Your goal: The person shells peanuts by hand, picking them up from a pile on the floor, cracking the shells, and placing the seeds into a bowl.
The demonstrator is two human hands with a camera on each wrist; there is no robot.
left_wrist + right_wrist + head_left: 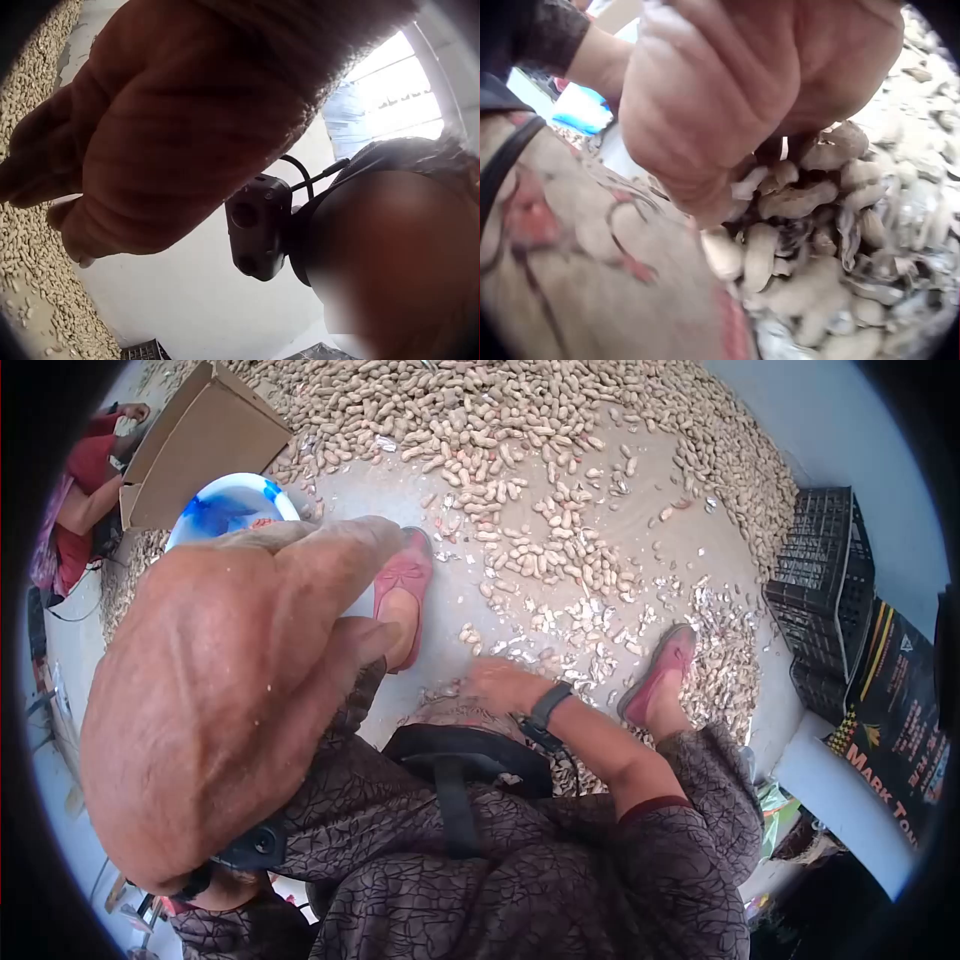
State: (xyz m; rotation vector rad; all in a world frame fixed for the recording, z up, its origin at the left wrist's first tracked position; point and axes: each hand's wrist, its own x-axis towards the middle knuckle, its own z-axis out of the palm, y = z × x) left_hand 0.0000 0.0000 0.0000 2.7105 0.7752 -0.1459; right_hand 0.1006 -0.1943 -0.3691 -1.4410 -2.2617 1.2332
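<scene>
My left hand [230,670] is raised close to the head camera, the back of the hand filling the left side of that view. In the left wrist view the same hand [157,142] has its fingers loosely bent, with no object showing in it. Low between the knees, my right hand [505,685] is blurred and wears a black band. The right wrist view shows this hand [720,97] curled down over peanuts [799,199] and broken shells, its fingertips partly hidden among them. Beside it lies a patterned cloth [592,255] with red marks.
Loose peanuts [480,410] spread across the floor, with a pink shoe [403,580] on either side. A blue-and-white basin [235,495] and a cardboard box [205,455] stand at left, near another person [85,510]. Black crates [820,560] are at right.
</scene>
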